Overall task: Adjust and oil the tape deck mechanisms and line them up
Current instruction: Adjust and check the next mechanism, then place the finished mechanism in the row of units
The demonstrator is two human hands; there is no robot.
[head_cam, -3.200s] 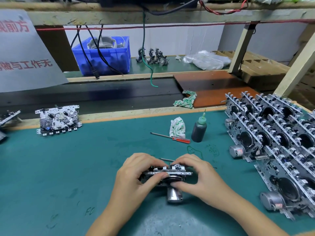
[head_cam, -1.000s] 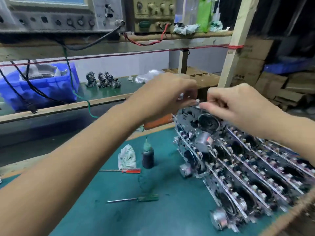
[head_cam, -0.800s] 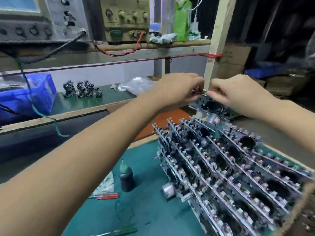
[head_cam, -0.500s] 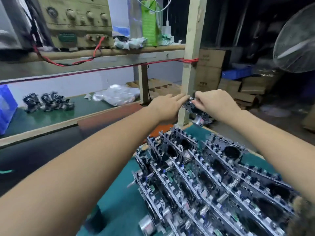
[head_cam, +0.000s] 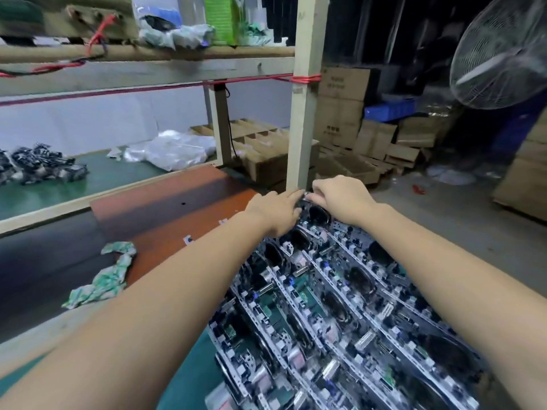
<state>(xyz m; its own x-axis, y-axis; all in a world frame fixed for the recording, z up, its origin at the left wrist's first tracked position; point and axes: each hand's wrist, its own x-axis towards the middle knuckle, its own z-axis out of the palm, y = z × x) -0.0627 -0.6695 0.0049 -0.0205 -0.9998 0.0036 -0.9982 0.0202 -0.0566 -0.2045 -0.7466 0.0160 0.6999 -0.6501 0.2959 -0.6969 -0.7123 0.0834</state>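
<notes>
Tape deck mechanisms (head_cam: 340, 306) lie in rows on the desk's right side. Both hands meet at the far mechanism (head_cam: 318, 213): right hand (head_cam: 340, 196) fingers pinching it, left hand (head_cam: 276, 210) fingers straight against it.

Faint print on stacked cardboard boxes (head_cam: 340, 113), too blurred to read.

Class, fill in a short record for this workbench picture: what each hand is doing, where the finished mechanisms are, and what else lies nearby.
left hand: fingers extended, touching the far metal tape deck mechanism
right hand: fingers curled, pinching that mechanism's top edge
placement: far end of the rows of metal tape deck mechanisms, beside the pale wooden post
nearby: crumpled green-and-white cloth; reddish-brown board
background: wire-caged fan; stacked cardboard boxes
</notes>
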